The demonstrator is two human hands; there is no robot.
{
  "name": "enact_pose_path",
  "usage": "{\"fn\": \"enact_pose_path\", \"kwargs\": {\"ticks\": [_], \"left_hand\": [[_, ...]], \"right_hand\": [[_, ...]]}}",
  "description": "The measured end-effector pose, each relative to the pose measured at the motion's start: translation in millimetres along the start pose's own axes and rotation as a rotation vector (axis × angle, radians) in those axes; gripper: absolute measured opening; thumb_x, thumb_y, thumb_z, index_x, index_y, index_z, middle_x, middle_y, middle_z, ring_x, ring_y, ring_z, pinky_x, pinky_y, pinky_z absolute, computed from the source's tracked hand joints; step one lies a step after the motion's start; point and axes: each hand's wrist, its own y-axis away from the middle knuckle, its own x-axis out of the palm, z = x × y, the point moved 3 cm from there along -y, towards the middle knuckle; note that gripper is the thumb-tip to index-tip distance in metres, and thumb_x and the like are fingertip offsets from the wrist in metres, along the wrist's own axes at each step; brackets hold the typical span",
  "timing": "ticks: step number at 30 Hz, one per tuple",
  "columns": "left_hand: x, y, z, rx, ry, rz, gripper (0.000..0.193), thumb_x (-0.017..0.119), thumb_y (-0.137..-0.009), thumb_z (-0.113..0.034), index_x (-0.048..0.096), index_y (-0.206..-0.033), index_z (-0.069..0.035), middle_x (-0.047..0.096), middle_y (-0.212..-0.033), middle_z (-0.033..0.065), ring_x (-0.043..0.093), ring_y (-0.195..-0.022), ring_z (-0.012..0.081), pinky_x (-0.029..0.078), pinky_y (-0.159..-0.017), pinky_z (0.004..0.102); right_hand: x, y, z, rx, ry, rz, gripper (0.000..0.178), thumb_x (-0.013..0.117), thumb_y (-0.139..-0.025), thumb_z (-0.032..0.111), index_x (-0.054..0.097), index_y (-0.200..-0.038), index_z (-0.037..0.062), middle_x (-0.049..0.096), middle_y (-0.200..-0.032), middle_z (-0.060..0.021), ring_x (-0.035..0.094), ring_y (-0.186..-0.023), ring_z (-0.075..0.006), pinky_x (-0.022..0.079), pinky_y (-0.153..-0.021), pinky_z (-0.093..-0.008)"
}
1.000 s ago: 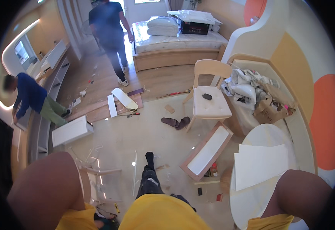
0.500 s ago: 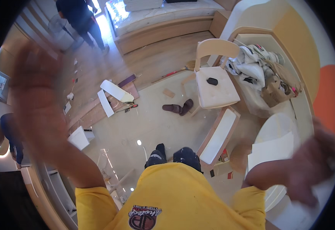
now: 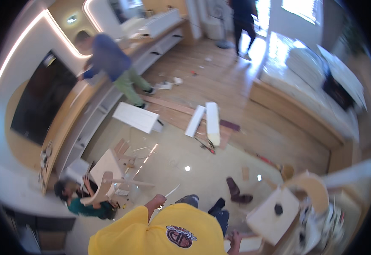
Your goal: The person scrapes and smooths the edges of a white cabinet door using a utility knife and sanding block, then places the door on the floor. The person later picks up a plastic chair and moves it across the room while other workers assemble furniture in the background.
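Note:
Low in front of me, my left hand [image 3: 156, 201] is drawn in beside my yellow shirt, its fingers bent together. A thin white strip [image 3: 172, 190] runs out from its fingertips. Whether the hand grips the strip or the strip lies on the floor behind it, I cannot tell. My right hand [image 3: 235, 241] hangs at my right side, over the edge of a long white panel [image 3: 250, 244]. Its fingers are small and blurred, so a grip on the panel cannot be made out.
A wooden chair [image 3: 274, 223] with a dark object on its seat stands right, near brown slippers [image 3: 236, 191]. White boards [image 3: 212, 123] and pliers [image 3: 205, 145] lie ahead. One person [image 3: 85, 202] crouches left by another chair [image 3: 104, 185]; others stand by the counter [image 3: 113, 59] and bed [image 3: 298, 91].
My view has swung left, bringing the counter and crouching person into sight. Both hands, raised and spread wide before, have come down close to my body.

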Motion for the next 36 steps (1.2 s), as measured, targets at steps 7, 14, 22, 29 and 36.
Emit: {"fn": "enact_pose_path", "kwargs": {"ticks": [7,14,22,29,36], "left_hand": [[11.3,85.4,-90.7,0.518,-0.337,-0.178,0.052,0.067,-0.095,-0.038,0.067,-0.131,-0.001,0.073,-0.122,0.0204,0.072,-0.106,0.0361,0.056,-0.095,0.0446],[5.0,111.2,-103.2,0.333,-0.515,-0.195,0.054,0.067,-0.097,-0.039,0.062,-0.138,-0.005,0.074,-0.121,0.0179,0.071,-0.111,0.033,0.055,-0.098,0.0429],[30.7,114.1,-60.6,0.24,-0.514,-0.113,0.053,0.068,-0.095,-0.039,0.064,-0.136,-0.006,0.074,-0.118,0.0185,0.071,-0.11,0.036,0.054,-0.098,0.0439],[48.4,106.1,-71.6,0.342,-0.407,-0.033,0.053,0.068,-0.098,-0.038,0.061,-0.139,-0.006,0.073,-0.122,0.0188,0.07,-0.112,0.0347,0.054,-0.099,0.0423],[2.7,77.6,-90.8,0.601,-0.137,-0.052,0.054,0.069,-0.096,-0.04,0.063,-0.136,-0.004,0.071,-0.124,0.0213,0.069,-0.115,0.0356,0.053,-0.1,0.0436]], "right_hand": [[-112.1,-139.1,123.1,-0.6,0.828,-0.327,0.086,0.084,-0.08,0.055,0.06,-0.121,-0.0179,0.072,-0.106,-0.0297,0.067,-0.104,-0.0445,0.052,-0.099,-0.0457],[-203.3,-276.0,218.4,-0.502,0.498,-0.241,0.104,0.087,-0.076,0.04,0.032,-0.16,0.0114,0.04,-0.148,-0.0412,0.053,-0.13,-0.0543,0.05,-0.104,-0.0558],[-163.7,-258.7,173.0,-0.158,0.818,-0.646,0.095,0.083,-0.075,0.045,0.044,-0.138,-0.0132,0.06,-0.121,-0.0365,0.062,-0.112,-0.0546,0.054,-0.098,-0.0527],[-50.5,-201.1,147.0,-0.199,0.642,-0.235,0.076,0.084,-0.068,0.034,0.057,-0.122,-0.013,0.067,-0.114,-0.0247,0.068,-0.101,-0.0334,0.055,-0.09,-0.0458],[214.2,-33.5,240.4,-0.425,0.502,0.276,0.068,0.077,-0.082,0.024,0.054,-0.139,-0.004,0.066,-0.115,-0.0151,0.064,-0.101,-0.0236,0.053,-0.091,-0.038]]}}
